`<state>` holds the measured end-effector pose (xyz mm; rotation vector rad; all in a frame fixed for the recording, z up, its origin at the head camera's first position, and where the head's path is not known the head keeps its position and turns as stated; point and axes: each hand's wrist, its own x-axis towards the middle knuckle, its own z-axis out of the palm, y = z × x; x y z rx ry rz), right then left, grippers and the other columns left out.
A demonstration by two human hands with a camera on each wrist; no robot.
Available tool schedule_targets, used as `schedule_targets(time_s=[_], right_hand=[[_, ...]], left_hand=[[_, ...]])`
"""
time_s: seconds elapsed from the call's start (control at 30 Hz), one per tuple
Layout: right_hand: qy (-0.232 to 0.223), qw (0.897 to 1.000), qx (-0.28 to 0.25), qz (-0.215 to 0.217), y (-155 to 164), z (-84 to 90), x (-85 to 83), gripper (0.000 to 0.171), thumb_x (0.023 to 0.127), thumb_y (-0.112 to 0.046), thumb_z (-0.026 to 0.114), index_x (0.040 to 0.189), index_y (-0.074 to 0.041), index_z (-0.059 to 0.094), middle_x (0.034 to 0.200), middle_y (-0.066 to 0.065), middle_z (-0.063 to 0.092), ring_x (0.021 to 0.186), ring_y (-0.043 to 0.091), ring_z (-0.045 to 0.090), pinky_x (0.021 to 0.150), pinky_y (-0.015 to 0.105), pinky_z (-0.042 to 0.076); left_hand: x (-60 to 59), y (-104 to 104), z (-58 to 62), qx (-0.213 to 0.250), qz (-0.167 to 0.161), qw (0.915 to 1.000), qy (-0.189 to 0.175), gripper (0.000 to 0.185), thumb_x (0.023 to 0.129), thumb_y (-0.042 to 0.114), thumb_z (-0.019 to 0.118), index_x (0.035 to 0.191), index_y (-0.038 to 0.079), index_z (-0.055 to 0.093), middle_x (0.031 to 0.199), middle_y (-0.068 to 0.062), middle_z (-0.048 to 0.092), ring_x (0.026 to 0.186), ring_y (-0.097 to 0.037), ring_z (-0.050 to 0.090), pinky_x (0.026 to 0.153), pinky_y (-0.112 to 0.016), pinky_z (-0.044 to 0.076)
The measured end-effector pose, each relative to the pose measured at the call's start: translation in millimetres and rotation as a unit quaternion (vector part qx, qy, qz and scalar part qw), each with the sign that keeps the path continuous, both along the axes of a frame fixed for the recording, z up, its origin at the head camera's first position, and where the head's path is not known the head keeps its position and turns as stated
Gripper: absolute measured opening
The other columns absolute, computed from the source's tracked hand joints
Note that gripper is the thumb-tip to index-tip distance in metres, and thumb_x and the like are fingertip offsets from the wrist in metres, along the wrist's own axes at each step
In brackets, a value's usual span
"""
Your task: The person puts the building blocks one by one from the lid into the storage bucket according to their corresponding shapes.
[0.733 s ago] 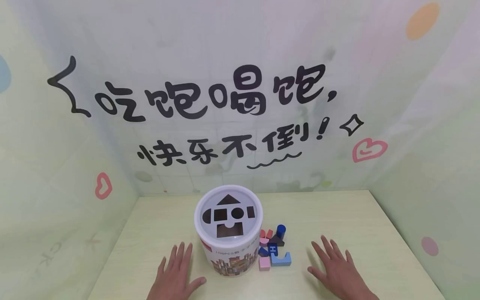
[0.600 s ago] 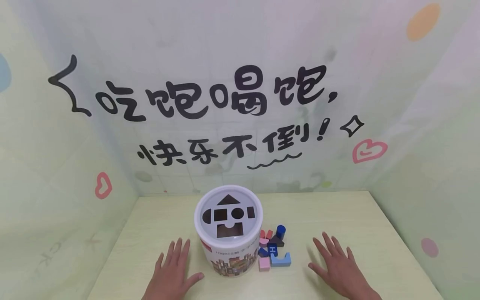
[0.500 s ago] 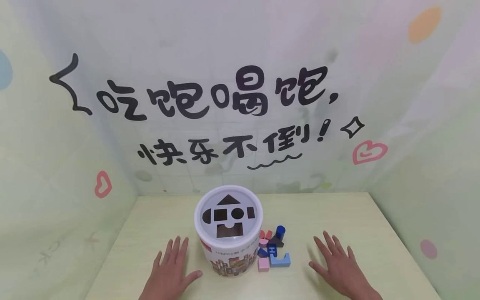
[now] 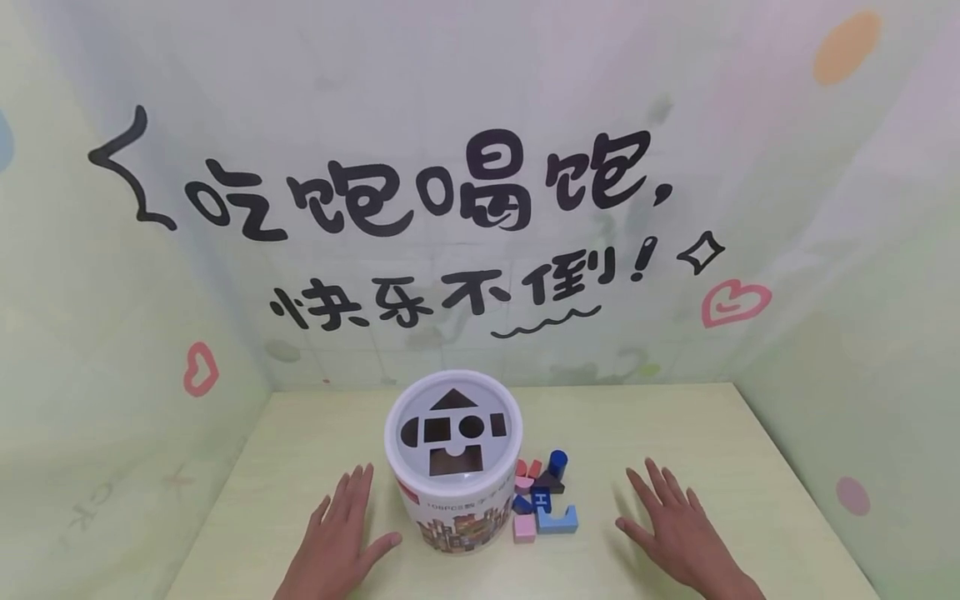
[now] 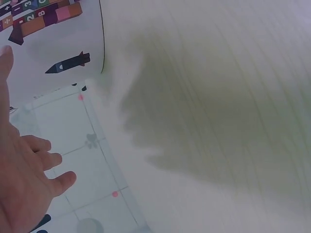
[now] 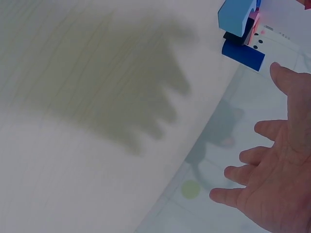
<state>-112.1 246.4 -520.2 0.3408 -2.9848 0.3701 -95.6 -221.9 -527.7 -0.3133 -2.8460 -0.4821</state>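
A white cylindrical bucket (image 4: pixel 459 521) with printed pictures of blocks stands on the table. Its white lid (image 4: pixel 414 407) has several cutouts, among them a triangle, a square, a circle and an arch. To the bucket's left is my left hand (image 4: pixel 333 533), palm down, fingers extended and holding nothing. My right hand (image 4: pixel 678 533) is spread out to the right of the small blocks, apart from them. Beside the bucket lie a light blue arch block (image 4: pixel 557 522), a pink block (image 4: pixel 524 528), a blue cylinder (image 4: pixel 558 463), a dark triangular block (image 4: pixel 552 484) and a blue block marked H (image 4: pixel 541 500).
The pale wooden table (image 4: pixel 622 433) is closed in at the back and both sides by a printed cloth (image 4: pixel 450 100) with large black characters. Both wrist views show a hand's shadow on the tabletop. Some red blocks (image 4: pixel 534 468) are partly hidden near the bucket.
My left hand has shifted slightly outward and forward from the bucket. The right hand has moved a little forward. The head view has swung slightly; bucket and blocks stay put.
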Motion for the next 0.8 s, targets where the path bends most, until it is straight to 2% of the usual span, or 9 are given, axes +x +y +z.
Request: schedule_targets(time_s=[0.2, 0.27, 0.4, 0.5, 0.63, 0.8], right_hand=[[-0.016, 1.000, -0.015, -0.003, 0, 1.2, -4.3, 0.070, 0.090, -0.049, 0.063, 0.143, -0.005, 0.048, 0.150, 0.027, 0.036, 0.135, 0.049, 0.036, 0.103, 0.065, 0.037], [-0.018, 1.000, -0.018, -0.004, -1, 2.1, -6.1, 0.070, 0.091, -0.048, 0.063, 0.144, -0.005, 0.047, 0.149, 0.028, 0.038, 0.135, 0.049, 0.037, 0.104, 0.063, 0.038], [-0.034, 0.999, -0.025, -0.005, -6, 5.5, -9.8, 0.069, 0.092, -0.047, 0.062, 0.145, -0.006, 0.045, 0.144, 0.026, 0.045, 0.133, 0.047, 0.041, 0.102, 0.061, 0.042], [-0.051, 0.998, -0.028, -0.013, -10, 8.5, -12.0, 0.068, 0.092, -0.047, 0.062, 0.146, -0.009, 0.045, 0.137, 0.024, 0.053, 0.126, 0.043, 0.050, 0.093, 0.059, 0.049], [-0.062, 0.997, -0.030, -0.020, -13, 11.0, -14.2, 0.068, 0.091, -0.049, 0.062, 0.146, -0.013, 0.045, 0.126, 0.020, 0.062, 0.111, 0.037, 0.062, 0.081, 0.054, 0.056], [-0.067, 0.997, -0.038, -0.026, -16, 14.3, -16.9, 0.066, 0.090, -0.047, 0.065, 0.143, -0.012, 0.049, 0.109, 0.013, 0.071, 0.084, 0.029, 0.069, 0.063, 0.045, 0.057]], left_hand=[[-5.6, 1, -1.5, 0.009, -0.007, 0.9998, 0.016, 0.105, 0.081, 0.053, 0.072, 0.156, 0.008, 0.014, 0.152, -0.021, 0.035, 0.137, -0.043, 0.036, 0.105, -0.060, 0.034], [-6.4, 1, -1.9, 0.018, -0.009, 0.9998, 0.008, 0.108, 0.080, 0.054, 0.072, 0.157, 0.009, 0.012, 0.153, -0.021, 0.034, 0.137, -0.043, 0.036, 0.104, -0.060, 0.036], [-4.9, 1, -2.2, 0.068, -0.007, 0.9975, -0.018, 0.114, 0.076, 0.054, 0.077, 0.157, 0.009, 0.011, 0.154, -0.021, 0.032, 0.135, -0.042, 0.040, 0.103, -0.060, 0.041], [-4.0, 2, -1.2, 0.112, 0.005, 0.9927, -0.043, 0.118, 0.073, 0.059, 0.077, 0.158, 0.012, 0.009, 0.155, -0.021, 0.031, 0.133, -0.043, 0.042, 0.104, -0.059, 0.042], [-5.2, 5, -0.6, 0.155, 0.018, 0.9853, -0.070, 0.122, 0.070, 0.063, 0.076, 0.158, 0.019, 0.004, 0.158, -0.019, 0.025, 0.138, -0.043, 0.036, 0.107, -0.060, 0.038], [-8.4, 7, -0.5, 0.195, 0.013, 0.9784, -0.067, 0.125, 0.068, 0.054, 0.083, 0.158, 0.020, 0.004, 0.158, -0.019, 0.027, 0.139, -0.042, 0.034, 0.107, -0.061, 0.036]])
